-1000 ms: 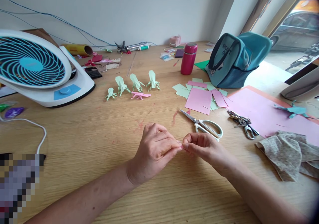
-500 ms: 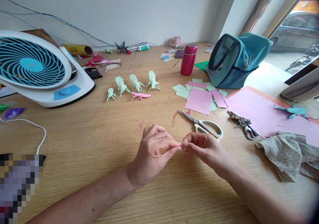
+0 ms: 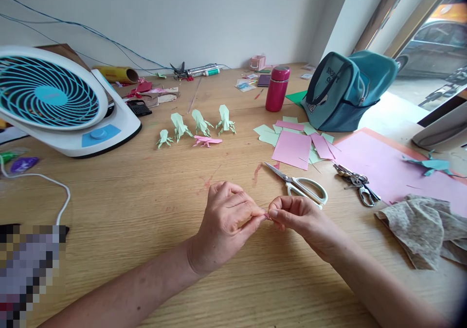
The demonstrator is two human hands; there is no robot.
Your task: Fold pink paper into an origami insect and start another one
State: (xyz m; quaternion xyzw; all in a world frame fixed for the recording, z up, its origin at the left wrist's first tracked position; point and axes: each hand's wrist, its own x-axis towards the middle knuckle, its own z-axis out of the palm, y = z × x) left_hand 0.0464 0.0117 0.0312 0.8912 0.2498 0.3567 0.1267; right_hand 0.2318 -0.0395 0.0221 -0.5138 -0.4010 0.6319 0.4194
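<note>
My left hand (image 3: 230,218) and my right hand (image 3: 299,217) meet fingertip to fingertip above the table. Each is closed in a pinch on a tiny piece of folded pink paper (image 3: 266,216), mostly hidden by the fingers. Just beyond my right hand lie white-handled scissors (image 3: 297,184), their blades pointing away to the left. Farther back, several light-green origami insects (image 3: 200,123) stand in a row, with a pink origami insect (image 3: 207,141) in front of them. Pink and green paper sheets (image 3: 292,149) are scattered behind the scissors.
At the left stands a white and blue fan (image 3: 102,136). Toward the back are a magenta flask (image 3: 278,89) and a teal backpack (image 3: 339,94). To the right lie keys (image 3: 359,184), a crumpled cloth (image 3: 419,230), large pink paper (image 3: 379,167) and a teal origami insect (image 3: 430,165).
The view has shifted very slightly. Both hands keep their pinch on the pink paper in nearly the same place, with only small finger movement.
</note>
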